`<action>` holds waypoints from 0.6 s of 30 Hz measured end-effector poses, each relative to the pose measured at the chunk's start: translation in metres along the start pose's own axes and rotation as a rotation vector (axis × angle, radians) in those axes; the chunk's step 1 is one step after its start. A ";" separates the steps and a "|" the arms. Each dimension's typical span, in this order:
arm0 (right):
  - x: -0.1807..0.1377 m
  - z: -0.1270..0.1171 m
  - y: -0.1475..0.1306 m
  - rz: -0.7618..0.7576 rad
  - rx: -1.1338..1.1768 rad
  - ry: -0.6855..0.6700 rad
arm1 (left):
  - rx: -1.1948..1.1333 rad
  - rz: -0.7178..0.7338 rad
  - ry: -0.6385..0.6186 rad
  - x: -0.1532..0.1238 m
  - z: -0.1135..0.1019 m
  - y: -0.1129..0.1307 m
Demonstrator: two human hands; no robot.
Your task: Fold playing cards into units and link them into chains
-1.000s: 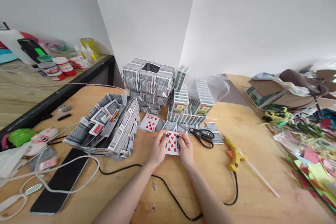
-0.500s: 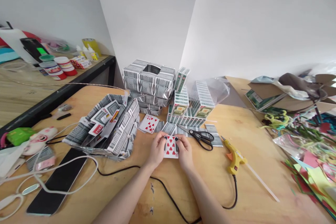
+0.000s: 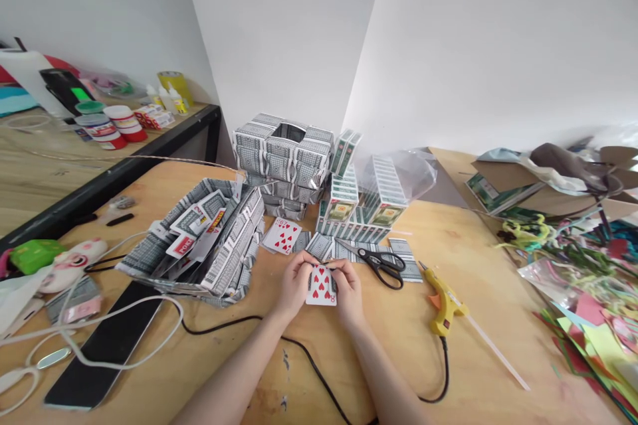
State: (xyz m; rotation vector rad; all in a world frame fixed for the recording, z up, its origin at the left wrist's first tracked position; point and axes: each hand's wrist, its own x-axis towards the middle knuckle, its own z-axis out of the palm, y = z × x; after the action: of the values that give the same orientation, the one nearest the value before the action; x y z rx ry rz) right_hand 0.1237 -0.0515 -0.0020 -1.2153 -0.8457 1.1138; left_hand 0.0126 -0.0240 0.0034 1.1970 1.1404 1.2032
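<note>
Between my two hands I hold a playing card [image 3: 321, 289], an eight of hearts with its face up. My left hand [image 3: 295, 284] pinches its left edge, and my right hand [image 3: 347, 289] grips the right edge; the far end of the card looks bent under the fingers. Just beyond lie more playing cards [image 3: 282, 236], one stack face up and others with grey backs. Black-handled scissors [image 3: 383, 265] rest on the cards to the right of my right hand. Farther right lies a yellow glue gun [image 3: 445, 305] with a clear glue stick in its back.
On the left stands a basket made of folded cards [image 3: 224, 259] with loose cards inside. A folded-card box [image 3: 284, 159] and green card packs [image 3: 353, 212] stand behind. A black cord [image 3: 319, 362] crosses the wooden table. Coloured paper scraps [image 3: 593, 339] lie at right.
The far end of the eight of hearts is now turned down under my fingers, so less of its face shows. My hands have shifted slightly to the left.
</note>
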 end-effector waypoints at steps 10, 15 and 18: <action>0.001 0.001 -0.004 0.218 0.217 -0.096 | 0.159 0.237 -0.012 0.002 -0.009 0.005; 0.007 -0.003 -0.003 0.288 0.072 -0.154 | 0.260 0.277 -0.125 -0.001 -0.011 0.005; 0.009 -0.007 -0.005 0.312 0.056 -0.265 | 0.300 0.279 -0.181 -0.002 -0.013 0.006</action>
State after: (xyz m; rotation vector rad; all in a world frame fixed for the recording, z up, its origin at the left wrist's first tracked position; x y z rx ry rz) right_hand 0.1335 -0.0443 0.0013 -1.1952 -0.8340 1.5676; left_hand -0.0004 -0.0254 0.0088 1.7032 1.0659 1.1243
